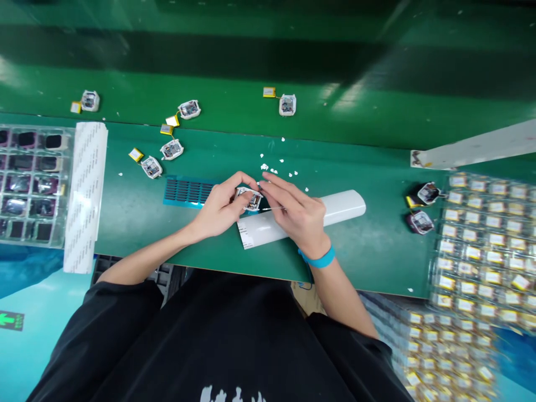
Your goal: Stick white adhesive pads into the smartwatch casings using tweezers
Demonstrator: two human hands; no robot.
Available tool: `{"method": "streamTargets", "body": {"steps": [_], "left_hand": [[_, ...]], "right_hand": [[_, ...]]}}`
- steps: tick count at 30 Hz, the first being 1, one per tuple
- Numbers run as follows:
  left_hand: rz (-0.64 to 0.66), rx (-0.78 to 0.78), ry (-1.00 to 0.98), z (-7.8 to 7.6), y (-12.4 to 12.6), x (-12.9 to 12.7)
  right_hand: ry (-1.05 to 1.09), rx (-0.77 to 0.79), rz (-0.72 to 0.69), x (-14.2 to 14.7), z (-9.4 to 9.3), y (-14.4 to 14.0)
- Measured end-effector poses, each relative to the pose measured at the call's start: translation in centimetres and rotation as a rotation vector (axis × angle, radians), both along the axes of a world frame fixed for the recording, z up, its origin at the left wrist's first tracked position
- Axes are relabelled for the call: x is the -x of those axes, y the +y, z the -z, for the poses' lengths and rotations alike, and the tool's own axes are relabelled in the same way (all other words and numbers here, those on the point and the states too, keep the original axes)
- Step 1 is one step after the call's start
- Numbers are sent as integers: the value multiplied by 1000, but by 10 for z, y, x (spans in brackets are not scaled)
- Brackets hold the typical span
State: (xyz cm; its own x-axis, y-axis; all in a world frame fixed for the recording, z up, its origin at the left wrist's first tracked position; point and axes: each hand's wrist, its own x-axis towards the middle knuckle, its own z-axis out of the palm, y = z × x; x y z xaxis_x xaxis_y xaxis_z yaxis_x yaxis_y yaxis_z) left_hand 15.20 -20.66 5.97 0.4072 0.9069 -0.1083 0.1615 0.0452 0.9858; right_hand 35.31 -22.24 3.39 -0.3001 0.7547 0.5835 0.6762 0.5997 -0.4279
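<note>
While the left hand [220, 206] pinches a white plastic case [254, 202] between thumb and fingers, right over the smooth green table [377, 257], the right hand [299, 212] has its fingers bent close around a thin shiny stick [273, 209] next to it. Under the right hand lies a glossy white roll [345, 206], round like a tube, and a flat blue strip [188, 191] full of skinny slots sits beside the left hand. Tiny white bits [264, 167] are scattered just past the hands, near boxy open cases [151, 167] with flat yellow batteries [136, 154].
</note>
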Motion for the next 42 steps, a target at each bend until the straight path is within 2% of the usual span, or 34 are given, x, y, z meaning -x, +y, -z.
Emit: {"method": "streamTargets", "body": {"steps": [5, 11, 14, 16, 19, 21, 24, 27, 29, 31, 34, 36, 39, 42], "left_hand": [[-14, -42, 23, 4, -2, 1], [6, -246, 170, 4, -8, -2], [-5, -318, 195, 2, -12, -5], [-29, -327, 192, 1, -14, -6], [-34, -373, 187, 0, -15, -5], [-19, -452, 183, -1, -15, -3], [22, -622, 200, -1, -11, 0], [72, -756, 227, -2, -8, 4], [42, -755, 252, -6, -11, 7], [41, -722, 256, -9, -21, 11], [176, -708, 256, -12, -50, 20], [247, -724, 322, -9, -73, 25], [248, -726, 450, 2, -98, 29], [246, -676, 477, 10, -105, 32]], "right_hand": [[-14, 4, -44, -2, 3, -2], [-101, -19, -65, 1, 8, -8], [-99, 39, -66, 2, 4, -11], [-15, 121, -84, 2, -1, -12], [228, 307, -62, 4, -12, -11], [387, 457, -46, 7, -17, -10], [596, 657, -97, 10, -21, -10], [724, 713, -119, 12, -23, -11], [708, 689, -110, 12, -25, -11], [600, 660, -112, 10, -29, -11], [438, 630, -131, 3, -33, -14], [429, 595, -104, -3, -33, -20], [481, 524, 4, -10, -28, -34], [532, 611, -15, -14, -22, -50]]}}
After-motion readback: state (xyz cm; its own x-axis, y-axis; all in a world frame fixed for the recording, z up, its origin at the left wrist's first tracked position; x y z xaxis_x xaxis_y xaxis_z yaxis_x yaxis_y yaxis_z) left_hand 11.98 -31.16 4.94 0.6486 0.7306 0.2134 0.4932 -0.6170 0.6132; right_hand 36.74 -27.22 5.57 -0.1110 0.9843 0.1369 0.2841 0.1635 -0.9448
